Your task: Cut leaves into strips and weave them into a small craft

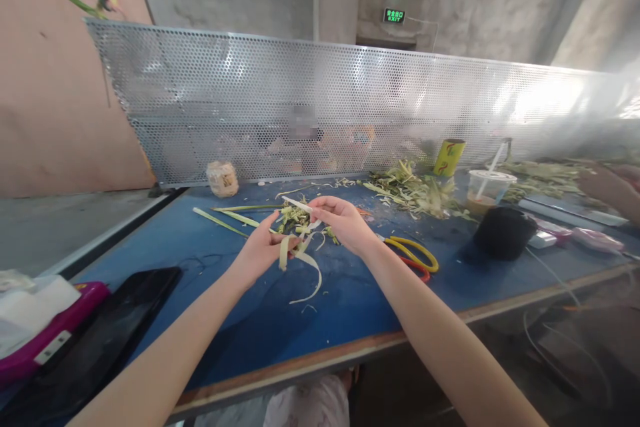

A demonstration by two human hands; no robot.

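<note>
Over the blue tabletop (280,333), my left hand (256,252) is closed on a pale plant strip (315,267), whose loose end curls down towards me. My right hand (346,223) pinches a whitish, narrow pointed piece (297,203) that juts out to the left; whether it belongs to the same strip I cannot tell. Between and behind the hands lies a small heap of green plant scraps (294,217). Several long green stalks (227,219) rest left of it. Scissors (413,255) with yellow and red handles lie beside my right forearm.
A perforated metal screen (265,93) lines the back. Dried leaves (413,190), a yellow can (449,157), a drink cup (486,192) and a black cylinder (504,233) stand right. A black tablet-like slab (145,297) lies left. Another person's arm (607,188) reaches in at far right.
</note>
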